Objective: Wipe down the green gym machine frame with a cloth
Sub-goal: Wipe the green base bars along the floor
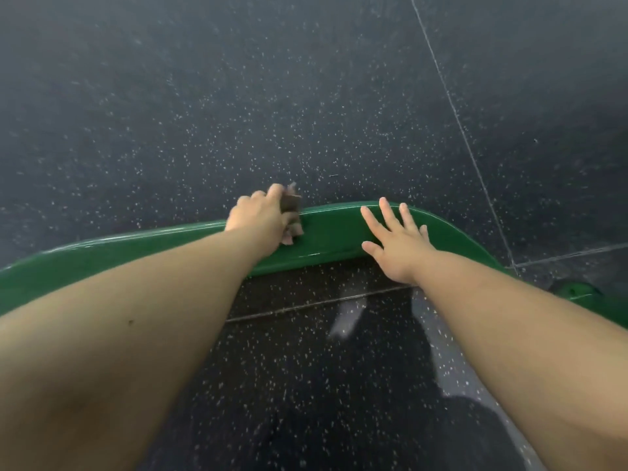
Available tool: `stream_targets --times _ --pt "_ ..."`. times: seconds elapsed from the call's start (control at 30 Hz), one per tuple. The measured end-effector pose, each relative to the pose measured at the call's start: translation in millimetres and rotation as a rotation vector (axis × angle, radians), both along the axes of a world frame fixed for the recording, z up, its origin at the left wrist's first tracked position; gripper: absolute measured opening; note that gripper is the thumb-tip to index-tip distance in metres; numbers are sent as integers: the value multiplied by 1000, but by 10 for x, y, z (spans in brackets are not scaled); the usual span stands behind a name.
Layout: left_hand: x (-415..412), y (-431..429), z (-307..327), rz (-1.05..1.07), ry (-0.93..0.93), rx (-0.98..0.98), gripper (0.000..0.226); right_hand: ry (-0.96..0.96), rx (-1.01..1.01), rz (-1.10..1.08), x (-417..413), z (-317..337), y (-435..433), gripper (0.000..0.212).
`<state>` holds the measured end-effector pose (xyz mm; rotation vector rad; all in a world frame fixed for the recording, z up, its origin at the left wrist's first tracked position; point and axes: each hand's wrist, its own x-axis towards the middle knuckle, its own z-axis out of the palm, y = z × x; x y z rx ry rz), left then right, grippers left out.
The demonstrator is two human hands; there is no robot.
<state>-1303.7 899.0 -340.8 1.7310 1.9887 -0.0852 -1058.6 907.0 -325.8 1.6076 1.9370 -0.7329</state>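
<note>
Head view: wiping green frame, curving across middle of picture from lower left to right edge.

Gripping small dark cloth in left hand, fingers curled round it, pressing it against frame's top edge just left of centre. Resting right hand flat on frame just right of centre, fingers straight and spread, holding nothing, apparently bracing. Judging best way on: keeping cloth folded and flat to paint, dragging in long overlapping strokes along rail, wrapping over rounded upper lip and down near face, shifting bracing hand clear before cloth reaches it. Lying beneath and beyond: dark speckled floor, pale seam lines at upper right.
</note>
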Motion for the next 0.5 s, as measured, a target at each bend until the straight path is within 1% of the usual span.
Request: stream_targets --times 0.07,0.1,0.23,0.33,0.4,0.43,0.5 --pt "246 42 -1 -91 -92 16 43 1 -17 -5 -11 36 24 64" --pt "341 99 1 -96 -111 17 43 4 -15 -8 -19 51 52 64" --pt "501 349 -99 0 -193 -47 37 11 -20 16 -1 47 75 67" --pt "448 401 -163 -39 -197 -48 38 19 -41 54 11 73 211 74" --pt "263 371 -175 -101 -122 -70 41 -4 -96 58 -55 191 389 86" --pt "51 345 -199 -102 -57 -97 44 -30 -119 84 -132 257 475 92" --pt "-490 199 -196 -72 122 -203 49 -69 -145 154 -301 329 585 96"
